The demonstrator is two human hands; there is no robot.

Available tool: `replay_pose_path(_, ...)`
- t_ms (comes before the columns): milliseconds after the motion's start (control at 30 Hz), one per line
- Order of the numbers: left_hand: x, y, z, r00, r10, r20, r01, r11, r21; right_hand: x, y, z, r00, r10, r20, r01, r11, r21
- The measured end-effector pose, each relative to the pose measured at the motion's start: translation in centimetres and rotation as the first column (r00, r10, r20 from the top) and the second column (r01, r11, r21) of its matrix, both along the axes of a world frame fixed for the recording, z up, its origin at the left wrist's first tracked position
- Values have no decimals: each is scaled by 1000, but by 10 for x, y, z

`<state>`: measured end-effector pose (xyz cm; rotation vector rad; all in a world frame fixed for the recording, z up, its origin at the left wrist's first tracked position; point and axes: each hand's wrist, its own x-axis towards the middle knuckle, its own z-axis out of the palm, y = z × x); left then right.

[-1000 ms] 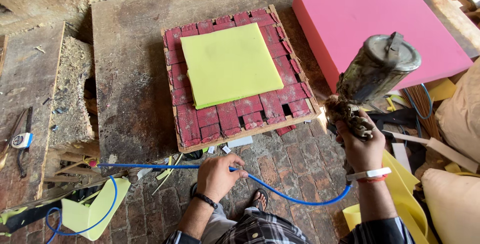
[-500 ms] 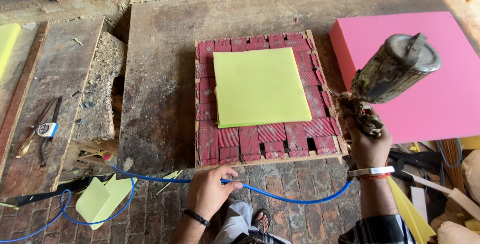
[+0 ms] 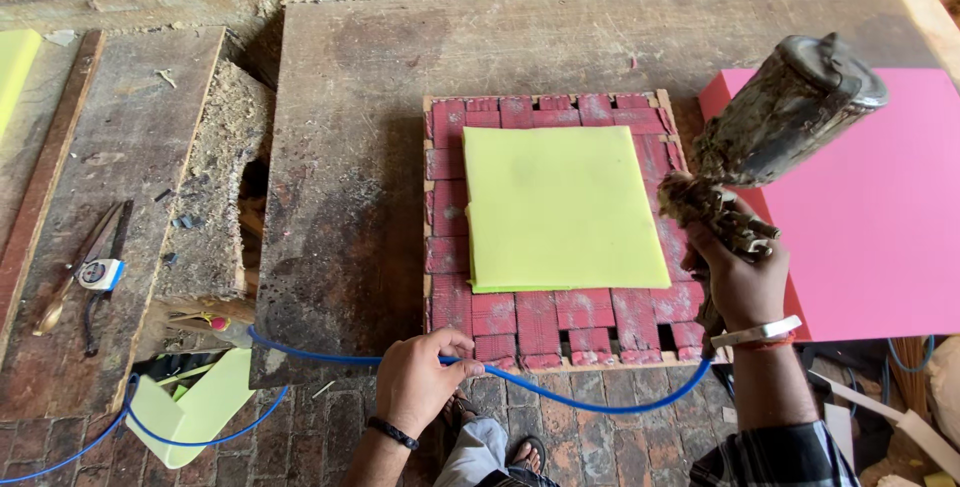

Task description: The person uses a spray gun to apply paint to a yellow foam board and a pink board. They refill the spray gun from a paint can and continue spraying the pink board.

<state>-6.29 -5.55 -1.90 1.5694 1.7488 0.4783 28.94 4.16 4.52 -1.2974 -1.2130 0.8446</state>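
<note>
- The right hand (image 3: 742, 282) is closed around the grip of a grimy spray gun (image 3: 770, 142), which rises above the hand with its metal cup tilted up and to the right.
- The left hand (image 3: 418, 379) is curled loosely over a blue hose (image 3: 590, 399), thumb and fingers pinching it near the front edge of the worktable (image 3: 360, 197).
- The hose runs from the left hand rightward, sagging, then climbs to the right wrist beneath the gun.
- A yellow-green foam sheet (image 3: 560, 209) lies flat on a red slatted pallet (image 3: 540, 319), just left of the gun and beyond the left hand.
- A pink foam slab (image 3: 870, 227) lies beside the pallet, behind the gun.
- Scissors (image 3: 85, 272) rest well off to the left.
</note>
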Motion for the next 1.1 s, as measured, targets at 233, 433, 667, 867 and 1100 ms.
replay_pose_path(233, -48, 10, -6, 994, 93, 57, -94, 995, 15, -54, 17, 7, 999, -32, 8, 33, 989, -146)
replay_pose_path(433, -75, 8, -22, 991, 112, 66, -110, 993, -42, -89, 24, 1, 998, 47, 45, -41, 993, -111)
replay_pose_path(667, -80, 7, -37, 997, 46, 60, -41, 996, -74, -101, 11, 4, 989, 116, 91, -95, 974, -204)
replay_pose_path(867, -64, -1, -39, 998, 2, 68, -7, 998, 70, -94, -12, 2, 992, -19, 123, 39, 986, -161)
replay_pose_path(1100, -47, -4, -25, 1000, 27, -6, -27, 1000, 3, -62, -19, -6, 991, -83, 106, 87, 996, -34)
